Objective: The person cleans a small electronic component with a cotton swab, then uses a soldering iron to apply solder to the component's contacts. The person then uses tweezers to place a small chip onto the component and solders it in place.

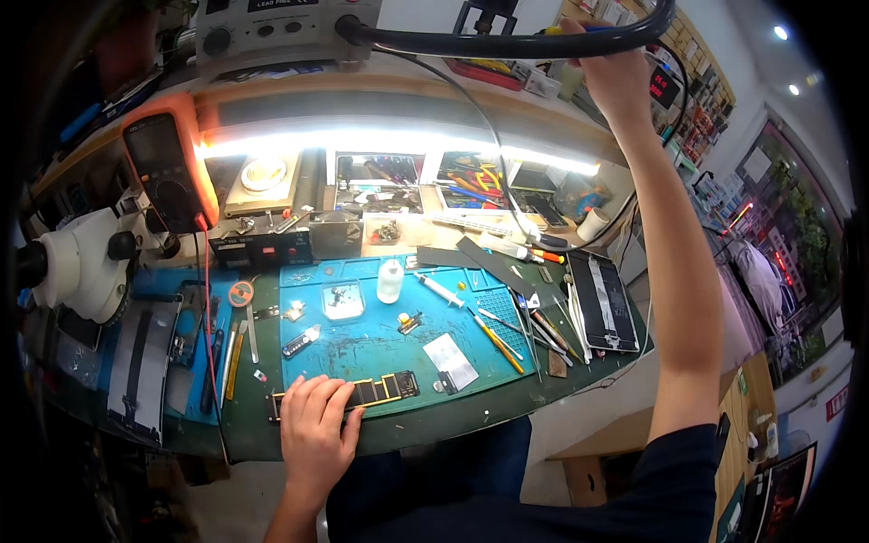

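Board [385, 389] is held by left hand [315, 434], can't tell if right hand [608, 65] grips anything, probably reaching, next wants board steady

right fingers [573, 26] partly behind hose [516, 42], board [387, 389] partly covered

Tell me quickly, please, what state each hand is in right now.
Left hand: fingers on the long dark strip; whether it grips it cannot be told.
Right hand: raised, partly hidden behind the black hose; grip cannot be told.
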Tool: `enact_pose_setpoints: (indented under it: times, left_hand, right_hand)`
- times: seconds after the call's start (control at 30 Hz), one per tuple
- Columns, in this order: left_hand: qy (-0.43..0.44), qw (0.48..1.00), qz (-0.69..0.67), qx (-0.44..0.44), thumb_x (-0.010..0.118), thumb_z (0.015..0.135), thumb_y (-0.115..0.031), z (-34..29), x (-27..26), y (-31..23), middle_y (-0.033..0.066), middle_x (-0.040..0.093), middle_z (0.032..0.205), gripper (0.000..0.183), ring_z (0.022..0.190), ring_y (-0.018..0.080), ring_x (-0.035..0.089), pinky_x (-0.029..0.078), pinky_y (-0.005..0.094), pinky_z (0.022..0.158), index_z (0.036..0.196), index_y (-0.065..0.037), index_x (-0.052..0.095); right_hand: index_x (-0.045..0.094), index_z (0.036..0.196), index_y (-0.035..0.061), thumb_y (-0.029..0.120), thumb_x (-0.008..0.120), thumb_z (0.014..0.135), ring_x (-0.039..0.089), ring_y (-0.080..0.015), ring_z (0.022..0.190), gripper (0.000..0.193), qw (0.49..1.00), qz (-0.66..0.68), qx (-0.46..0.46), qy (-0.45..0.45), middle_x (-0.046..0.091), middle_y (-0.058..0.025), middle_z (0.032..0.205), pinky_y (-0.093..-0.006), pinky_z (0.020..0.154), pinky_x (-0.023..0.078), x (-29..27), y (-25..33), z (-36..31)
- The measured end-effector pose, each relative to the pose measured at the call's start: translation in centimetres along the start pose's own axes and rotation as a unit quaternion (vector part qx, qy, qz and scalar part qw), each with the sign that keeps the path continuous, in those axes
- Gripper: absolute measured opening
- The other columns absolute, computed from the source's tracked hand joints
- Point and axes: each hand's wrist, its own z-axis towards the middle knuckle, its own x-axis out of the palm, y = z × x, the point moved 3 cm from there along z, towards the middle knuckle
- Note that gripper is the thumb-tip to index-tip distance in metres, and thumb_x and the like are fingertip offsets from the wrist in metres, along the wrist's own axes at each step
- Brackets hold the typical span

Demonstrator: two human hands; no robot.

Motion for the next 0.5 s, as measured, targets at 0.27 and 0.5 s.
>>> enact_pose_setpoints:
  times: [0.27,0.5]
  left_hand:
    - [0.016,1.000,0.008,-0.017,0.082,0.089,-0.014,0.0,-0.9,0.2,0.0078,0.071,0.122,0.034,0.122,0.0313,0.065,0.048,0.0541,0.115,0.121,-0.005,0.074]
    - [0.051,0.999,-0.014,-0.006,0.084,0.087,-0.013,0.5,0.0,0.1,0.0087,0.072,0.124,0.036,0.122,0.0307,0.066,0.050,0.0546,0.113,0.122,-0.005,0.076]
  right_hand:
    - [0.082,0.107,0.0002,0.047,0.076,0.094,0.075,-0.0281,0.084,0.049,0.957,-0.279,0.021,-0.079,0.078,-0.0116,0.089,-0.0439,0.084,0.060,7.5,4.4,1.6]
    - [0.084,0.105,0.0010,0.036,0.086,0.094,0.053,-0.0122,0.065,0.036,0.986,0.046,0.131,0.088,0.075,-0.0065,0.086,-0.0306,0.057,0.039,7.3,0.8,2.3]
